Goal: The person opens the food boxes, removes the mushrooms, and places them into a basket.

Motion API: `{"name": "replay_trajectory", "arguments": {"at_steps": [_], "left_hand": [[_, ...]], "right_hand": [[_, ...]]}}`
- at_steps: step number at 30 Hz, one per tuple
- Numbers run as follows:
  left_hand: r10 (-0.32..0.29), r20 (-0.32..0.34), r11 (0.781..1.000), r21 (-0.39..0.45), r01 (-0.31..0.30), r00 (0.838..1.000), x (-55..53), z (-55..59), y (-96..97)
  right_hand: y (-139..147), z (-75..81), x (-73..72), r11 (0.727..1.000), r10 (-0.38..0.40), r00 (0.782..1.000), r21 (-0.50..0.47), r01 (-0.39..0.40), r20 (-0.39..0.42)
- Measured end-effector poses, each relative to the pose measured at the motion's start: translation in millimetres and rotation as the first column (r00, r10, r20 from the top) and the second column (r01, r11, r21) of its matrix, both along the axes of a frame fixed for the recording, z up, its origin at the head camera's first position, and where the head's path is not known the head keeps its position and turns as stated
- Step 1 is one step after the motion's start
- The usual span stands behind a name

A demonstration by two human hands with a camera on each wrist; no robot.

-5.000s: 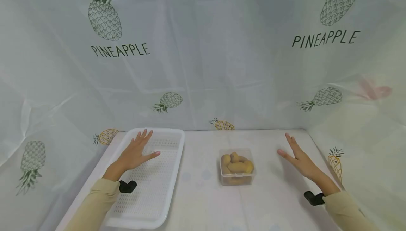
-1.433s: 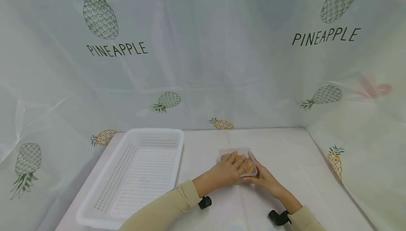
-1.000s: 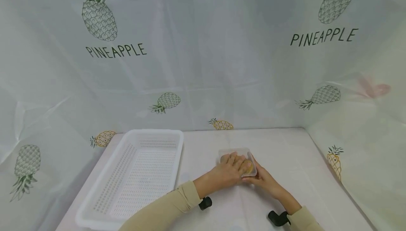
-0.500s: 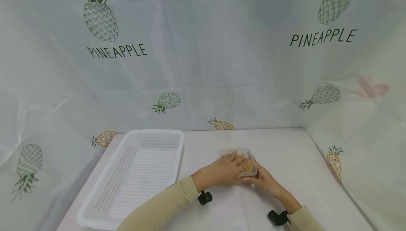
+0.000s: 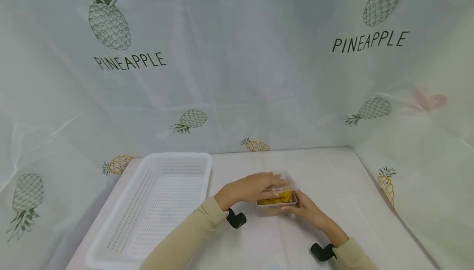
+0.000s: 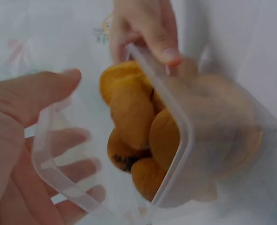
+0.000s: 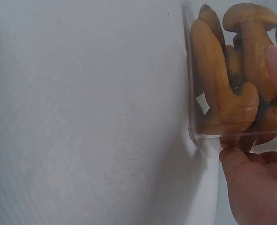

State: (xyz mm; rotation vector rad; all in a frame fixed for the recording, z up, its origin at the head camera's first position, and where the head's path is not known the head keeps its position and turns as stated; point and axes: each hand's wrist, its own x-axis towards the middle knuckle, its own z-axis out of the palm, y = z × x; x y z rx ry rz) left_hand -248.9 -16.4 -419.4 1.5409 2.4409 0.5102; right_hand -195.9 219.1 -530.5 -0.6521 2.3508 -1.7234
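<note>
Clasps the mushroom box (image 5: 269, 211) from the right with the right hand (image 5: 311, 211); pinches its tilted lid (image 5: 290, 180) with the left hand (image 5: 246, 187).

Mushrooms (image 5: 286, 198) in box (image 5: 269, 211), basket (image 5: 166, 198) to left

Your beige-sleeved forearms (image 5: 185, 237) slant inward from either side. Your left hand (image 5: 248, 188) reaches across, back uppermost, its thumb (image 6: 49, 88) parted from the fingers (image 5: 272, 178); your right hand (image 5: 309, 211), lower and farther right, grips with its thumb opposed.
</note>
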Motion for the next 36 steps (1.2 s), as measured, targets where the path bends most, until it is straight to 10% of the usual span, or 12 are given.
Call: {"name": "replay_trajectory", "arguments": {"at_steps": [11,28,36], "left_hand": [[0.078,0.342,0.917,0.344,-0.203,0.936,-33.7,-3.2,-16.3],[0.127,0.553,0.671,0.563,-0.481,0.824,-65.8,-22.3,-22.9],[0.163,0.562,0.613,0.586,-0.529,0.811,-69.4,-26.5,-21.0]], "right_hand": [[-3.0,1.1,1.6,0.995,-0.082,0.996,0.051,0.080,0.043],[-4.8,4.9,0.9,0.992,-0.098,0.995,0.077,0.095,0.036],[-4.8,3.8,-0.6,0.992,-0.106,0.993,0.071,0.103,0.044]]}}
